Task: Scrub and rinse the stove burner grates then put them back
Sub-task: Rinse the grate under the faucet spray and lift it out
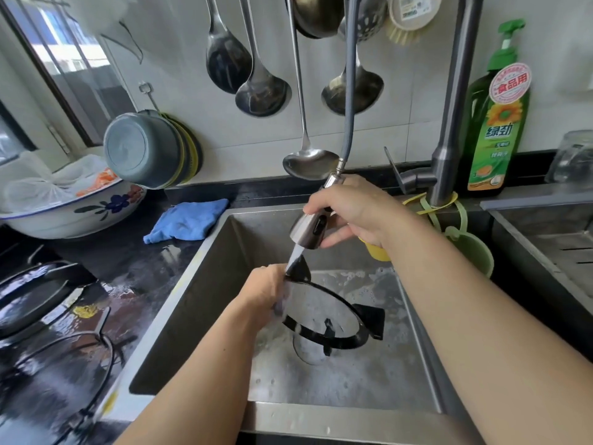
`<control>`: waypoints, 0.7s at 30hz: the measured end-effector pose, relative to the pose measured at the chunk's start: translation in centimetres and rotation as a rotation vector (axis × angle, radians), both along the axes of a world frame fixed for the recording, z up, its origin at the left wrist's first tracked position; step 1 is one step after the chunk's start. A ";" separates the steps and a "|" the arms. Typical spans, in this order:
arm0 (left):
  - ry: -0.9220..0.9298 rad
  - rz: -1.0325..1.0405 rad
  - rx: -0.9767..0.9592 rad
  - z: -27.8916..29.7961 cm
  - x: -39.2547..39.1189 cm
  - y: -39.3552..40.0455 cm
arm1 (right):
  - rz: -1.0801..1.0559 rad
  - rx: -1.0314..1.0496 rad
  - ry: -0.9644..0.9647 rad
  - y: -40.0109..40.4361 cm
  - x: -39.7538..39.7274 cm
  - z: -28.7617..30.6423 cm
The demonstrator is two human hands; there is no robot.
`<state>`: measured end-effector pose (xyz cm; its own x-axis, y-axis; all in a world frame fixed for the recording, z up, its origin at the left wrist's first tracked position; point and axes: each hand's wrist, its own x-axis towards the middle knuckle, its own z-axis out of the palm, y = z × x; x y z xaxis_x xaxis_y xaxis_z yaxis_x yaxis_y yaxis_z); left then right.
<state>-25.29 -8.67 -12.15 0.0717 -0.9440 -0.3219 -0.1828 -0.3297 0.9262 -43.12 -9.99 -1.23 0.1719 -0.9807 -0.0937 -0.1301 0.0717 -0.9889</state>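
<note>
Head view. We see the left hand (264,292) gripping the rim of a black burner grate (333,319) at its upper left, fingers curled round the ring, and holding it tilted above the floor of the steel sink (199,303). The grate is a ring with short prongs; one prong points up beside the left hand and another juts out at the right. The right hand (353,210) is closed round the pull-out spray head (308,229), thumb on top and fingers beneath, with the nozzle aimed down and to the left. A stream of water (295,256) runs from the nozzle onto the upper prong, just beside the left fingers. A grey hose (351,91) rises from the spray head toward the tall faucet (449,123) at the sink's back right. Foam and water cover the sink floor.

On the wet dark counter at the left lie a second grate (80,364) and a blue cloth (189,220), near the sink's back left corner. A flowered bowl (80,213) stands farther left. A green dish soap bottle (497,123) stands right of the faucet. Ladles (263,85) hang on the tiled wall behind the sink.
</note>
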 end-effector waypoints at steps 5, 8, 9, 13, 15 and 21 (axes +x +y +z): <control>0.100 0.097 -0.016 -0.2 -0.3 -0.8 | -0.175 -0.066 0.167 -0.3 -1.5 -0.3; 0.050 0.141 -0.091 -0.3 -0.2 -1.4 | -0.142 -0.021 0.308 0.1 -3.0 0.5; 0.002 0.148 -0.129 -0.2 -0.2 -1.4 | -0.112 0.007 0.355 0.2 -3.4 0.8; -0.100 0.201 -0.247 -0.3 -0.1 -1.2 | -0.066 0.055 0.451 0.5 -4.2 1.6; -0.097 0.211 -0.277 -0.5 0.1 -1.4 | -0.087 0.044 0.454 0.5 -4.0 1.5; -0.187 0.155 -0.234 -1.1 0.6 -2.4 | -0.177 -0.021 0.527 0.3 -4.3 1.2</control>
<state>-24.66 -11.08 -13.30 0.2578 -0.9640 -0.0656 -0.3211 -0.1495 0.9352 -47.39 -9.67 -0.01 -0.0608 -0.9929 -0.1026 -0.5953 0.1186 -0.7947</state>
